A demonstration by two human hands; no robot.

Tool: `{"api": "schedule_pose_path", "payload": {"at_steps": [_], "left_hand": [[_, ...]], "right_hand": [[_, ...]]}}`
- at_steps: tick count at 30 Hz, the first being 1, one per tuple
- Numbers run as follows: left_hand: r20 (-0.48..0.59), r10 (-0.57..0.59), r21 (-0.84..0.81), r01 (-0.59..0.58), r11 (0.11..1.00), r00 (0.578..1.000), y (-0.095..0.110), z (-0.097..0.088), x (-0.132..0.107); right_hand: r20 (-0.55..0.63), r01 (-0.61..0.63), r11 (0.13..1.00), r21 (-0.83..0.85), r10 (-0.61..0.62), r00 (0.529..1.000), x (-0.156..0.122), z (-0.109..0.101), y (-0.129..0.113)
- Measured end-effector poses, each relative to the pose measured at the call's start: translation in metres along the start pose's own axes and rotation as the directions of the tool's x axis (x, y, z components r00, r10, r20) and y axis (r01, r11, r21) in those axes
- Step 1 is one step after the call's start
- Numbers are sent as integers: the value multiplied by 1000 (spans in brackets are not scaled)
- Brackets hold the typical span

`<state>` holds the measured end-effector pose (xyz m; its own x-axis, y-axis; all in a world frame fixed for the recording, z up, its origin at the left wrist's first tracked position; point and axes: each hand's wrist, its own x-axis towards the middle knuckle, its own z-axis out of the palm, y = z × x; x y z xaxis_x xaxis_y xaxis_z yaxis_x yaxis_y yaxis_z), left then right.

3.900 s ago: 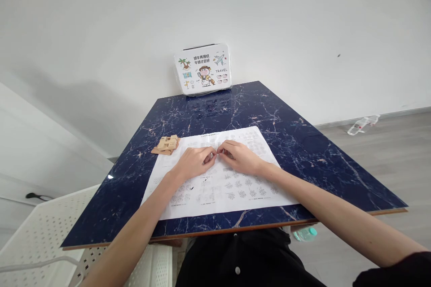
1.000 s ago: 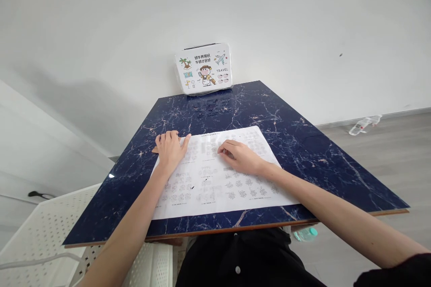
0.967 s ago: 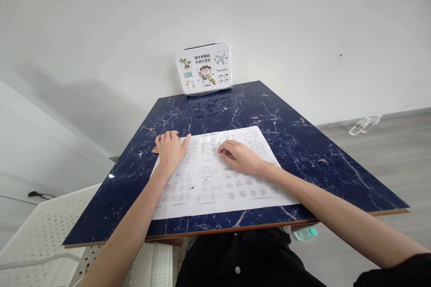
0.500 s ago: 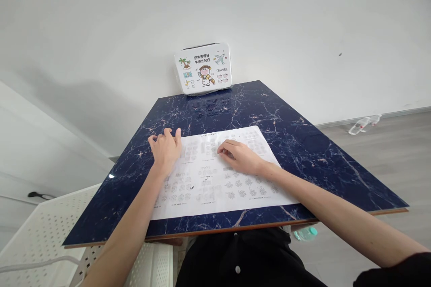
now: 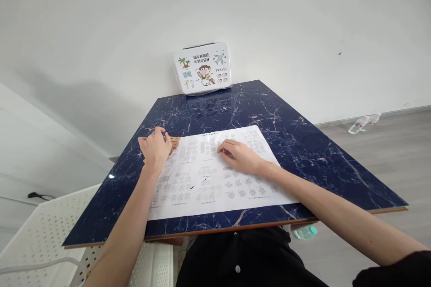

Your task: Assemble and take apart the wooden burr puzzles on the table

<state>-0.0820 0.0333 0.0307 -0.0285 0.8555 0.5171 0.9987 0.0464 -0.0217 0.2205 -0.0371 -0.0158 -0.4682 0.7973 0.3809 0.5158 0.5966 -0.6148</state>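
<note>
A white printed sheet (image 5: pixel 202 193) with rows of small grey drawings and writing lies on the table's near half. At its upper left edge, my left hand (image 5: pixel 155 147) rests palm down, fingers bent and apart. Right beside those fingers is a small brown, wood-coloured object (image 5: pixel 174 142) with dark marks, partly covered by the hand; its kind is unclear. My right hand (image 5: pixel 239 156) lies on the sheet's upper middle, its fingers curled together toward the thumb. Whether anything is between those fingertips is hidden.
A white case (image 5: pixel 205 69) with cartoon pictures leans on the wall at the back of the dark blue marbled table (image 5: pixel 286 130). Clear plastic bottles (image 5: pixel 359 124) lie on the floor at right. White perforated furniture (image 5: pixel 43 228) stands at lower left.
My left hand has shifted left off the sheet's corner, uncovering the brown object. My right hand and the sheet have stayed in place.
</note>
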Motion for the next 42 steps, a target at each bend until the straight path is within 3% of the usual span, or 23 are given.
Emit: {"api": "schedule_pose_path", "payload": {"at_steps": [4,10,14,32,42], "left_hand": [[17,1,52,-2,999,1000,5,1,-5],[279,-97,135,61,989,955,8,4,-9],[349,-127,120,90,989,928,8,3,-10],[322,-69,107,36,994,944,10,12,-9],[317,51,106,-89,990,947,15,12,-12]], "right_hand": [[7,-11,1000,-6,11,1000,0,-1,-1],[10,-9,1000,-7,9,1000,0,-1,-2],[6,-4,1000,-2,5,1000,0,0,-1],[-1,8,1000,-3,-8,1000,0,1,1],[1,17,1000,-16,-17,1000,0,1,2]]}}
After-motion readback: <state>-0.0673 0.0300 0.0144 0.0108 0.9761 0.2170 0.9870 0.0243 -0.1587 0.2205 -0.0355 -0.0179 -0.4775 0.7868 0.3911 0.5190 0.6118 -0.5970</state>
